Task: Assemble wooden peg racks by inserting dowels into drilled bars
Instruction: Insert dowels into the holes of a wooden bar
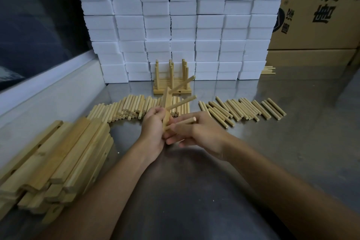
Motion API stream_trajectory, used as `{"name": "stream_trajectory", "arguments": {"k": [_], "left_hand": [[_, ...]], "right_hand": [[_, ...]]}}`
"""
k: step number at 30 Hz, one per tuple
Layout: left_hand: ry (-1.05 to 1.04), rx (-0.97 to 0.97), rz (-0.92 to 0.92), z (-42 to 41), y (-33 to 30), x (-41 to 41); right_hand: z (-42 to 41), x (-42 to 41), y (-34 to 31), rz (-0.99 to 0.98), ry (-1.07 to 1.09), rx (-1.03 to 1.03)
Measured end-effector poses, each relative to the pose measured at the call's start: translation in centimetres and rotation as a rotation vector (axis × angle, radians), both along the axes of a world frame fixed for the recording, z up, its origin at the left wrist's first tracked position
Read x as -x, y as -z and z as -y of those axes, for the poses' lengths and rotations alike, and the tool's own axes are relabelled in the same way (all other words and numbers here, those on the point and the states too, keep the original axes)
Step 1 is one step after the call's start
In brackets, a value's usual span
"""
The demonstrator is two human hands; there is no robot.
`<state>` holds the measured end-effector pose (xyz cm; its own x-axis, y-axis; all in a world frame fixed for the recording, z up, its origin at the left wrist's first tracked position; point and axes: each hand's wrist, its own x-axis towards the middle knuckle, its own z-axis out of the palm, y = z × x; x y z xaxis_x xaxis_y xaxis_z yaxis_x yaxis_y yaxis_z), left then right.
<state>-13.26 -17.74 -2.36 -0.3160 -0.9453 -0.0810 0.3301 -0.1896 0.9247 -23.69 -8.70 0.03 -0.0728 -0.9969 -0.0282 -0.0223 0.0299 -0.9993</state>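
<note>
Third dowel seating into a hand-held drilled bar.

The bar (167,108) is held upright above the table (292,142), gripped at its lower part by the left hand (153,132); two seated dowels (183,101) project from it toward the right. The right hand (196,132) pinches a third dowel (183,122), its tip at the bar's lower face. Whether the tip has entered a hole cannot be determined. Risk: an angled dowel would likely jam or split the hole edge, and an unsupported bar may twist under thrust. Loose dowels (243,110) lie in rows behind, spare bars (58,158) are stacked at left, and a finished rack (171,82) stands before white boxes (183,25).
</note>
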Motion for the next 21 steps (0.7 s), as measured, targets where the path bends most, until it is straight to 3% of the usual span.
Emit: {"name": "stream_trajectory", "arguments": {"k": [9,14,21], "left_hand": [[0.168,-0.022,-0.106,0.3,-0.2,-0.7],[0.201,-0.054,-0.176,0.8,0.3,-0.8],[0.133,-0.071,-0.252,1.1,0.7,-0.8]], "right_hand": [[0.6,0.4,1.4,0.067,0.212,0.143],[0.6,1.3,1.9,-0.120,0.315,0.262],[1.4,1.9,2.9,-0.408,0.395,0.226]]}}
